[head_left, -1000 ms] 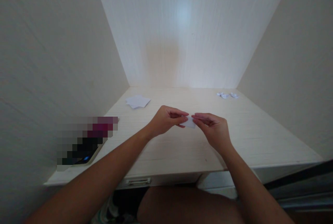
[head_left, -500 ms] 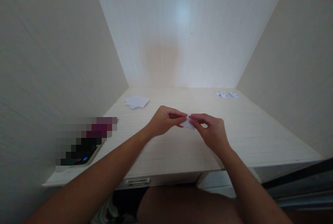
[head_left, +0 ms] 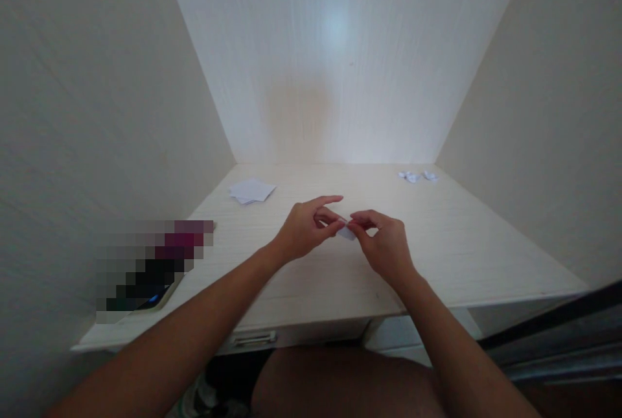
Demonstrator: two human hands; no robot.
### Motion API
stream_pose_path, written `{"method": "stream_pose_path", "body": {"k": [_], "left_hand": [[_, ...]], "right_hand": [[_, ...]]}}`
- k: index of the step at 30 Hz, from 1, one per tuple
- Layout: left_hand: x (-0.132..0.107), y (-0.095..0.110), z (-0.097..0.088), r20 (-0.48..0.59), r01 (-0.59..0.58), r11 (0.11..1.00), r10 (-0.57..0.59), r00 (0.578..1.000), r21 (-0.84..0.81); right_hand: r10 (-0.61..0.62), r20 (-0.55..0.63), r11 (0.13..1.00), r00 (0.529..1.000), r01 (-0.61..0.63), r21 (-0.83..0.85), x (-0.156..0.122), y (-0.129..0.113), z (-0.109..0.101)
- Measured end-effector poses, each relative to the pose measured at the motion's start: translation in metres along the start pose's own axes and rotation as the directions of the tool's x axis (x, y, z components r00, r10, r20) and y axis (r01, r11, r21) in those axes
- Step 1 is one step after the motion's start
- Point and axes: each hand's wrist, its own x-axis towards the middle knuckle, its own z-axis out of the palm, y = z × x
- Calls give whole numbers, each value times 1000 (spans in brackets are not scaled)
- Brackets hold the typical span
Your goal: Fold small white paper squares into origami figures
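Note:
A small piece of white paper (head_left: 346, 232), which looks folded, is held above the desk between my two hands. My left hand (head_left: 311, 223) pinches its left side between the thumb and a bent finger, while the index finger stretches out above. On the other side, my right hand (head_left: 381, 236) grips the paper with thumb and fingertips close together. The fingertips hide much of the paper, so its folds cannot be made out.
Several white paper sheets (head_left: 251, 190) lie in a loose stack at the back left of the pale desk (head_left: 311, 295). Small crumpled or folded white paper pieces (head_left: 412, 177) lie at the back right. A partly blurred-out device (head_left: 162, 295) rests at the left edge. Walls enclose three sides.
My left index finger has lifted off the paper and straightened. The whole view has shifted slightly, and both hands still hold the paper.

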Motion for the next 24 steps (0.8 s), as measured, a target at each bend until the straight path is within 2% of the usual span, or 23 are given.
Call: {"method": "stream_pose_path", "body": {"k": [6, 15, 20, 24], "left_hand": [[3, -3, 0, -90, 4, 998, -10, 996, -64], [1, 2, 0, -62, 35, 991, -43, 997, -131], [4, -4, 3, -78, 41, 970, -61, 995, -239], [4, -6, 3, -89, 67, 960, -94, 992, -270]], "right_hand": [[11, -50, 998, 999, -8, 66, -1, 7, 9], [-21, -25, 993, 999, 24, 115, -2, -5, 6], [32, -88, 986, 996, -17, 167, 1, 7, 18], [46, -45, 976, 998, -35, 216, 0, 12, 20]]}}
